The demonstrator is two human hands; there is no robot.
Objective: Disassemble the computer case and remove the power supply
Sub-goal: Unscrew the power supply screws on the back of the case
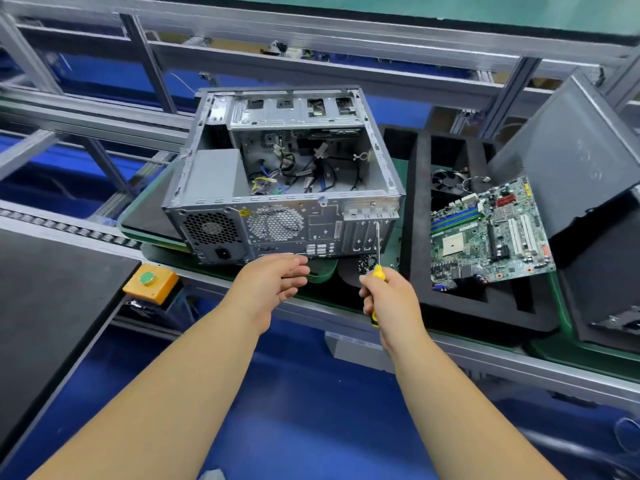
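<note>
The computer case (284, 174) lies open on the table (311, 299), power supply (213, 188) in its near-left corner amid loose cables (294, 171). The left hand (273, 282) hovers relaxed, fingers loose; the right hand (388, 299) grips a yellow screwdriver (377, 271) — shaft upright before the rear panel. Right of it, a motherboard (485, 233) rests in a foam tray (415, 202).

bare matt metal case (284, 202); black tray (415, 202), seemingly foam.
</note>
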